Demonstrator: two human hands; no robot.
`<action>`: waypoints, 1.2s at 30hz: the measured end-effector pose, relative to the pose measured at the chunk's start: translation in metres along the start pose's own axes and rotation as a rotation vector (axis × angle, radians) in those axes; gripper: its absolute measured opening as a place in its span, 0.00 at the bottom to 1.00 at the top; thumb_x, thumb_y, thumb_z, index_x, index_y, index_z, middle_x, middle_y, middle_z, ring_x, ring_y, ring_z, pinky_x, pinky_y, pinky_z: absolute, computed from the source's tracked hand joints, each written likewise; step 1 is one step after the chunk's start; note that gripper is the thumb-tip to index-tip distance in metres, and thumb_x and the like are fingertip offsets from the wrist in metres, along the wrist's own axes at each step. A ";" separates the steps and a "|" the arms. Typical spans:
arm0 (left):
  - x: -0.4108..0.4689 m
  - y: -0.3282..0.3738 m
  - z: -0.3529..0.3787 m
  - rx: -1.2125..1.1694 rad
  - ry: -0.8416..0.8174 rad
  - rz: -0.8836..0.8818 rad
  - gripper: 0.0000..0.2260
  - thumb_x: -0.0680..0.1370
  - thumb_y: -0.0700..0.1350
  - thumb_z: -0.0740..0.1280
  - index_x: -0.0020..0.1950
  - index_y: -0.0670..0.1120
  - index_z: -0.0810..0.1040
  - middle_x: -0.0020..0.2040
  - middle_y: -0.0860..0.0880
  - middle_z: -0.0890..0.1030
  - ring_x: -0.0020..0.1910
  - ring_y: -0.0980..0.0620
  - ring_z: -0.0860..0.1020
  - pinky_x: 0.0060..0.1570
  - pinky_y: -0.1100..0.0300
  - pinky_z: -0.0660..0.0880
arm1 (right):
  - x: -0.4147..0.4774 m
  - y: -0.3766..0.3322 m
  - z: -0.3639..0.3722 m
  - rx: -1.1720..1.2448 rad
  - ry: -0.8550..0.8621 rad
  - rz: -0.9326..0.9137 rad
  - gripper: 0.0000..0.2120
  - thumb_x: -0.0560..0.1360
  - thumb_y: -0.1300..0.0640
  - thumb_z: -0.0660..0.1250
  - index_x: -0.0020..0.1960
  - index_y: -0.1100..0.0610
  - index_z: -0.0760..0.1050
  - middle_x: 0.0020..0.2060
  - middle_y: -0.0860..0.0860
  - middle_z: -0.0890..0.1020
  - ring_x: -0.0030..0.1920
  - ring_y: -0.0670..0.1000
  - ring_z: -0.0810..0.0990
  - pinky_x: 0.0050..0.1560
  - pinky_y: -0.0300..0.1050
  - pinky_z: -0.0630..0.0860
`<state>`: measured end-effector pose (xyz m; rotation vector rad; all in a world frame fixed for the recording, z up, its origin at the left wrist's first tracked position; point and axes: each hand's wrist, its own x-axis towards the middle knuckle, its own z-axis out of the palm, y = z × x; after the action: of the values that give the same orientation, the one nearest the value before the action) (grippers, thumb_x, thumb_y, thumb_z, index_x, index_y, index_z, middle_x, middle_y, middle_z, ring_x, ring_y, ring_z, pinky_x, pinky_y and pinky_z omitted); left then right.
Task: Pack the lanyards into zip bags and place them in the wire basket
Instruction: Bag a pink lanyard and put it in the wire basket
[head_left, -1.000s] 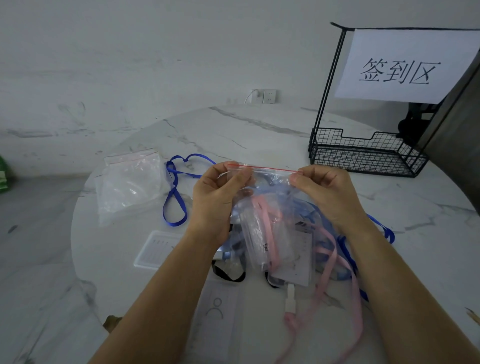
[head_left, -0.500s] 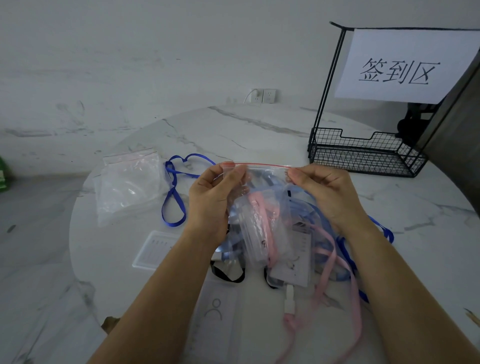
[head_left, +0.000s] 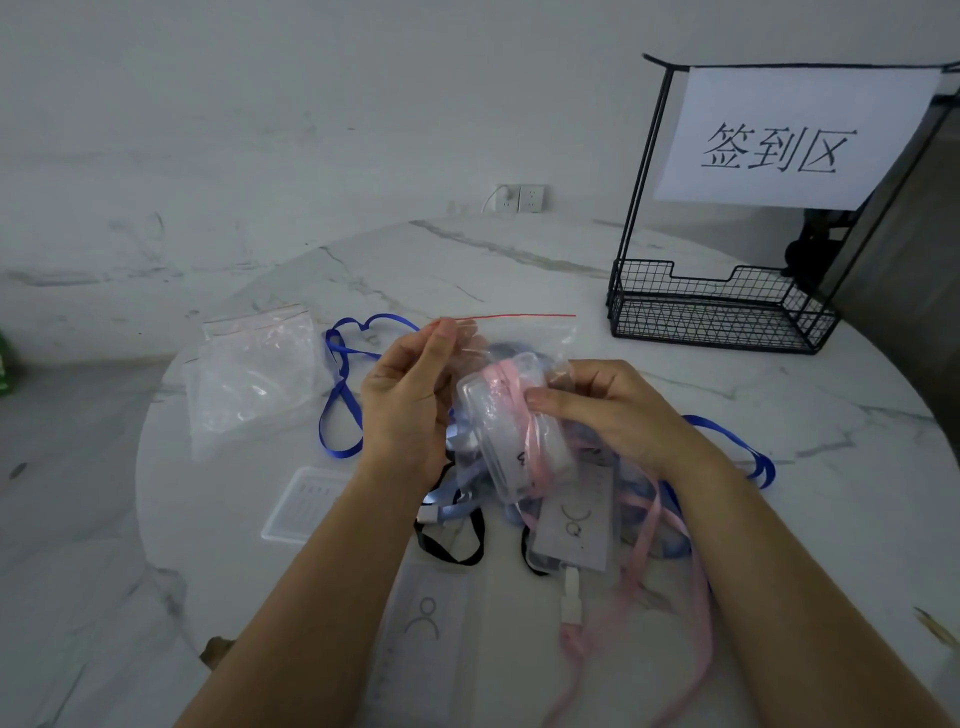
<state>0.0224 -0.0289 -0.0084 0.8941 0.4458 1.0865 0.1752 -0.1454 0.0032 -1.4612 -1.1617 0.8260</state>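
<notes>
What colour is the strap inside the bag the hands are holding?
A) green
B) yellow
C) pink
C: the strap seen through the clear bag, which the left hand pinches at the top and the right hand grips lower down, is pink.

Round table (head_left: 467, 260) with a white, grey-veined marble top, standing on a floor (head_left: 62, 519) of similar pale veined stone that meets a plain light wall (head_left: 311, 104). A white wall socket (head_left: 521, 198), a white cable plugged into its left side, sits low on the wall beyond the table's far edge; a dark upright panel (head_left: 914, 291) rises at the right. Light is dim, even and cool.
</notes>
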 end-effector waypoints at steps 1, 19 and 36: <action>0.000 0.000 0.001 0.002 0.002 0.005 0.14 0.73 0.44 0.70 0.53 0.35 0.80 0.50 0.41 0.84 0.42 0.50 0.83 0.46 0.58 0.80 | -0.001 -0.001 0.000 0.010 0.010 -0.005 0.10 0.70 0.49 0.74 0.46 0.53 0.86 0.45 0.56 0.87 0.47 0.51 0.83 0.57 0.50 0.76; 0.037 -0.050 0.026 1.455 -0.409 0.305 0.11 0.82 0.42 0.60 0.59 0.45 0.80 0.55 0.46 0.81 0.52 0.46 0.78 0.51 0.56 0.74 | 0.021 -0.014 -0.061 0.665 0.666 0.180 0.06 0.80 0.53 0.67 0.54 0.55 0.76 0.51 0.52 0.83 0.53 0.52 0.82 0.50 0.48 0.81; 0.052 -0.080 0.036 1.599 -0.350 0.313 0.11 0.81 0.51 0.61 0.57 0.49 0.80 0.53 0.48 0.80 0.53 0.46 0.77 0.54 0.47 0.72 | 0.113 -0.001 -0.169 -0.396 0.803 0.308 0.10 0.80 0.55 0.66 0.50 0.63 0.79 0.46 0.57 0.81 0.53 0.59 0.82 0.50 0.47 0.77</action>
<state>0.1154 -0.0107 -0.0460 2.5691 0.8990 0.6486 0.3652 -0.0887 0.0500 -2.0647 -0.4985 0.1365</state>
